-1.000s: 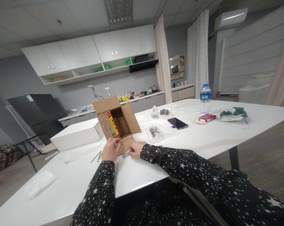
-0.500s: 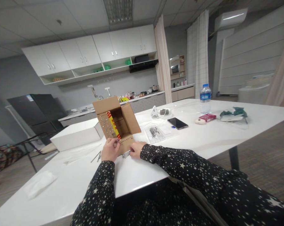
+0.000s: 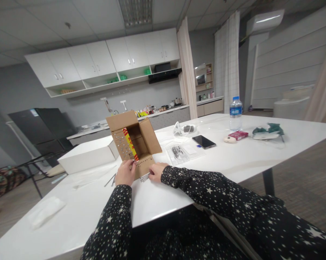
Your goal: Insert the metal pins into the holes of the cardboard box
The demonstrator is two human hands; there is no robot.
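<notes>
An open cardboard box (image 3: 141, 144) stands tilted on the white table, its flaps spread. Small round pieces are stuck in rows on its left flap (image 3: 121, 142), beside a yellow-and-red printed strip (image 3: 130, 143). Dark dots line the front flap (image 3: 144, 167). My left hand (image 3: 125, 172) is closed in a pinch at the lower edge of the left flap; whatever its fingertips hold is too small to name. My right hand (image 3: 158, 171) rests by the front flap, fingers curled down at the ends of several thin metal rods (image 3: 145, 177). Its fingertips are hidden.
More thin rods (image 3: 113, 180) lie left of my left hand. A white box (image 3: 87, 155) stands further left. Toward the right are a parts sheet in clear plastic (image 3: 177, 153), a phone (image 3: 203, 141), a water bottle (image 3: 236, 113) and a pink pack (image 3: 238, 135).
My left hand has shifted very slightly left, its fingertips drawing back a little from the flap. My right hand and the box look unmoved.
</notes>
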